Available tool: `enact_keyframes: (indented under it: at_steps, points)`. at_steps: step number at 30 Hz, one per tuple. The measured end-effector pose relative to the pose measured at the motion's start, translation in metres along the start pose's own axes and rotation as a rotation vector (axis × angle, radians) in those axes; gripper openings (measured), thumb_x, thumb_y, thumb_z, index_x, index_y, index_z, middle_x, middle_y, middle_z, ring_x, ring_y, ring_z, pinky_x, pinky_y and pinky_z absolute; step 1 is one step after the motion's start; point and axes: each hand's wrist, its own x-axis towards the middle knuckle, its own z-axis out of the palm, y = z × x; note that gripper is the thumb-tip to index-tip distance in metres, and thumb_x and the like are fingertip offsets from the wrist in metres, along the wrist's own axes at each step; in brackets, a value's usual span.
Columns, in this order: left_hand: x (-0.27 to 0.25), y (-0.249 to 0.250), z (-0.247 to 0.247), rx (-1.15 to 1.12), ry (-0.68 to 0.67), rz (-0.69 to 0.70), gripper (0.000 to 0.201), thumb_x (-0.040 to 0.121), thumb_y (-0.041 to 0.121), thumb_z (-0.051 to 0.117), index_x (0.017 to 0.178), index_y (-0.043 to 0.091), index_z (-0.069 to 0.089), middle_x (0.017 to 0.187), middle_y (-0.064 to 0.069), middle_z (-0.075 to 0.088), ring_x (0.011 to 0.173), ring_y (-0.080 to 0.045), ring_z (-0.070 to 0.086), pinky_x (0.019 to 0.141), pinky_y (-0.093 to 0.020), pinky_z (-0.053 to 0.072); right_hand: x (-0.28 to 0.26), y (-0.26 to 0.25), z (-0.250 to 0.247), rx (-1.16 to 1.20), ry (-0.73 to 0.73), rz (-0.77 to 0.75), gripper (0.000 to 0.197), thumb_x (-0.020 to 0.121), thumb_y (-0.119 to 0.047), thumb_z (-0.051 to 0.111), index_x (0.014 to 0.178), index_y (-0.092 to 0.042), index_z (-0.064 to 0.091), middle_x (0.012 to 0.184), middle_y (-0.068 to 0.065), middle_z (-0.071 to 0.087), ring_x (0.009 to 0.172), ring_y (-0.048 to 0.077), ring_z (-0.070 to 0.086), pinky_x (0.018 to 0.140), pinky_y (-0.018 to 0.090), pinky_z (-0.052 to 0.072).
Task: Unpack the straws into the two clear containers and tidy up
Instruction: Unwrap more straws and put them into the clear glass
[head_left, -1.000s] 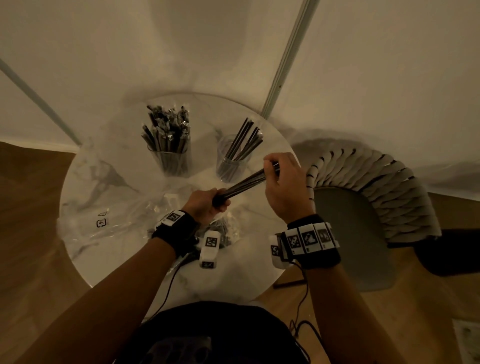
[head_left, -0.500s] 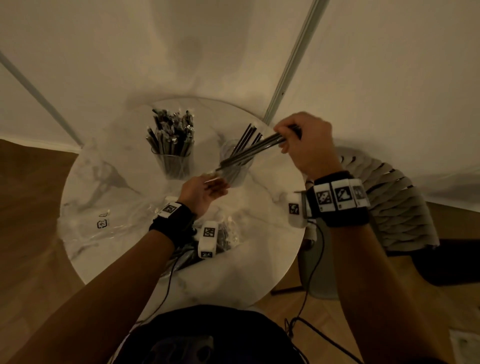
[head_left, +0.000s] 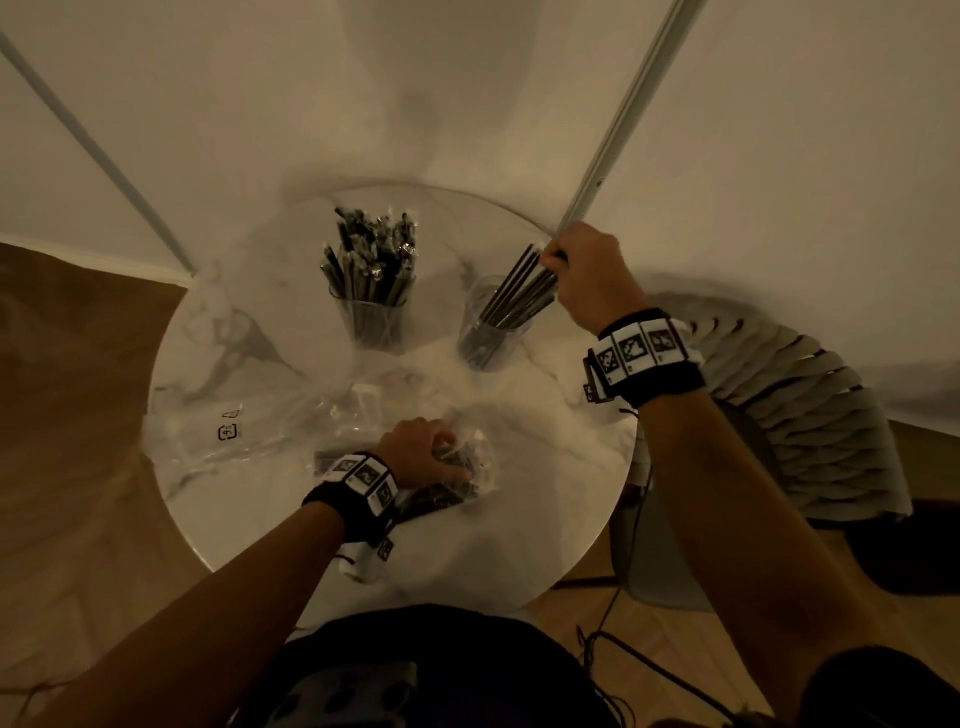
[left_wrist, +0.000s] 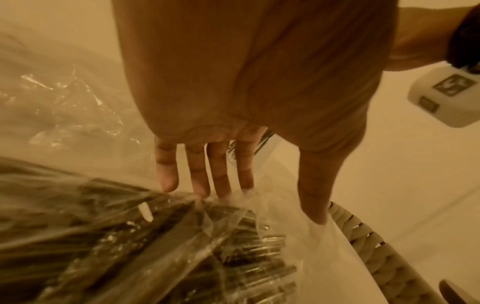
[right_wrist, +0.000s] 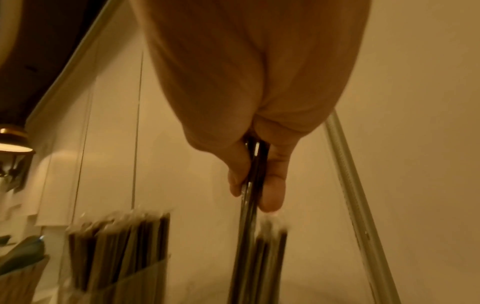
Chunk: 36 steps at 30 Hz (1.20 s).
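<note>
Two clear containers stand at the back of the round marble table (head_left: 545, 499). The left container (head_left: 371, 325) is packed with wrapped dark straws. My right hand (head_left: 584, 275) pinches the top of a bundle of dark straws (head_left: 519, 283) whose lower ends sit inside the right container (head_left: 491, 338); the pinch shows in the right wrist view (right_wrist: 257, 185). My left hand (head_left: 428, 454) rests with straight fingers (left_wrist: 197, 174) on the clear plastic pack of straws (left_wrist: 155, 246) near the table's front.
A crumpled empty clear wrapper (head_left: 249, 431) lies on the table's left half. A chair with a woven back (head_left: 800, 415) stands close to the table's right edge. A thin pole (head_left: 623, 109) leans behind the right container. Cables hang at the front edge.
My right hand carried the straw bundle up and right, then lowered its ends into the right container. My left hand let go of the bundle and dropped onto the plastic pack.
</note>
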Motion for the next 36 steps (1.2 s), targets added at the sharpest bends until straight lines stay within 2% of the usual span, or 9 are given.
enact_keyframes:
  at_steps: [3,7,12,16,20,24,30,33,36]
  points:
    - [0.000,-0.005,0.005,0.073,-0.008,0.015,0.082,0.054,0.071,0.078,0.121,0.030,0.056,0.116,0.001,0.055,0.109,-0.021,0.050,0.098,-0.043,0.044,-0.003,-0.001,0.026,-0.158,-0.089,-0.114,0.018,0.093,-0.001,0.053,0.093,-0.001,0.071,0.100,0.018,0.065,0.097,0.036,0.057,0.088,0.037,0.045]
    - [0.001,-0.008,0.010,0.114,0.044,0.034,0.072,0.062,0.048,0.085,0.124,0.026,0.056,0.118,-0.002,0.053,0.112,-0.025,0.049,0.098,-0.044,0.043,-0.016,-0.004,0.057,-0.473,-0.119,-0.122,0.022,0.089,-0.011,0.048,0.101,-0.014,0.067,0.115,0.008,0.058,0.111,0.035,0.044,0.089,0.046,0.033]
    - [0.001,-0.011,0.013,0.138,0.071,0.024,0.057,0.075,0.033,0.077,0.127,0.022,0.057,0.123,-0.005,0.052,0.116,-0.027,0.048,0.101,-0.043,0.042,-0.027,-0.004,0.069,-0.516,-0.137,-0.104,0.030,0.085,-0.011,0.049,0.109,-0.017,0.066,0.121,0.005,0.054,0.113,0.031,0.045,0.092,0.049,0.031]
    - [0.001,-0.014,0.015,0.150,0.087,0.046,0.055,0.076,0.032,0.076,0.127,0.020,0.058,0.123,-0.005,0.050,0.116,-0.028,0.048,0.100,-0.041,0.042,-0.030,-0.003,0.065,-0.412,-0.074,-0.089,0.030,0.097,-0.029,0.042,0.121,-0.025,0.060,0.126,0.000,0.054,0.116,0.026,0.046,0.094,0.048,0.031]
    - [-0.002,-0.013,0.019,0.228,0.157,0.050,0.078,0.067,0.045,0.078,0.134,0.026,0.044,0.132,-0.004,0.040,0.121,-0.027,0.040,0.105,-0.045,0.038,-0.038,-0.009,0.054,-0.326,0.080,-0.087,0.034,0.092,-0.038,0.052,0.124,-0.032,0.057,0.135,-0.006,0.050,0.123,0.024,0.043,0.096,0.046,0.030]
    - [-0.004,-0.014,0.022,0.269,0.124,0.027,0.093,0.068,0.049,0.077,0.144,0.022,0.031,0.139,-0.007,0.038,0.126,-0.030,0.038,0.108,-0.047,0.035,-0.050,-0.017,0.042,-0.206,0.205,-0.037,0.032,0.089,-0.030,0.055,0.121,-0.029,0.060,0.134,-0.004,0.050,0.123,0.024,0.041,0.097,0.041,0.032]
    - [-0.002,-0.017,0.025,0.302,0.110,0.005,0.080,0.073,0.049,0.075,0.139,0.022,0.040,0.136,-0.005,0.042,0.124,-0.028,0.039,0.105,-0.044,0.035,-0.086,-0.024,0.050,0.084,0.432,-0.068,0.017,0.086,-0.003,0.055,0.091,-0.016,0.065,0.099,0.001,0.056,0.096,0.024,0.050,0.088,0.038,0.041]
    - [0.000,-0.019,0.025,0.306,0.112,0.006,0.076,0.075,0.048,0.074,0.138,0.023,0.042,0.135,-0.004,0.043,0.124,-0.027,0.039,0.106,-0.044,0.034,-0.117,-0.021,0.081,0.197,0.274,0.019,0.018,0.084,-0.003,0.054,0.086,-0.017,0.064,0.093,-0.001,0.057,0.091,0.022,0.053,0.088,0.039,0.043]
    - [0.002,-0.020,0.027,0.289,0.127,-0.003,0.071,0.075,0.045,0.075,0.136,0.025,0.044,0.133,-0.003,0.045,0.122,-0.027,0.041,0.104,-0.043,0.035,-0.152,-0.013,0.123,0.281,-0.015,0.167,0.021,0.085,-0.003,0.054,0.089,-0.019,0.067,0.092,0.000,0.060,0.086,0.020,0.054,0.085,0.042,0.049]
